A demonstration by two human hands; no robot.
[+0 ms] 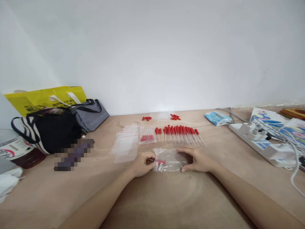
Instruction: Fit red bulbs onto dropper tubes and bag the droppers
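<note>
Two hands are at work over one clear bag lying on the bench: the left hand pinches its left end between thumb and fingers, and the right hand lies at its right end, thumb and fingers spread apart, not closed. Red matter shows inside the bag near the left hand (count obscured by glare). Just beyond stands one row of red-topped droppers, two set slightly apart at its left and more than ten overlapping. Left of the row lies one filled bag with four or five red tops, beside several overlapping flat bags. Farther back are two small piles of red caps, one left and one right. Outward right: one blue packet and one white power strip. Outward left: one yellow bag, one black bag and one striped bag.
</note>
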